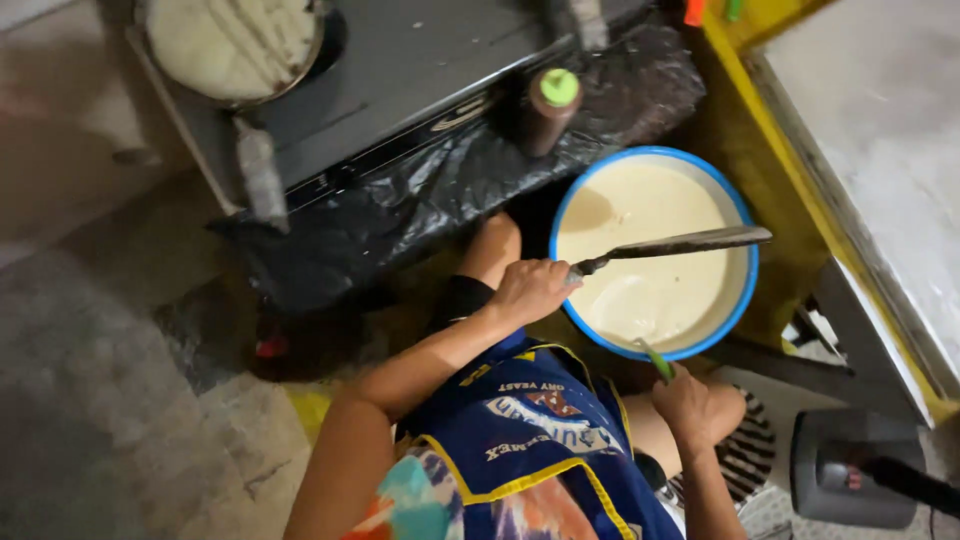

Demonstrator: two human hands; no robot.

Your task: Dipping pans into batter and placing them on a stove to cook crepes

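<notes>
My left hand (530, 290) grips a long flat blade (690, 243) over the blue-rimmed batter bowl (740, 300). My right hand (685, 400) holds a green-handled tool (657, 360) at its edge.

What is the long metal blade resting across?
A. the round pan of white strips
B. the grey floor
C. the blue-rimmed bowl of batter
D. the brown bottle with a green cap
C: the blade, held at its handle by the left hand, lies over the bowl with its tip past the far rim, above the cream batter.
</notes>
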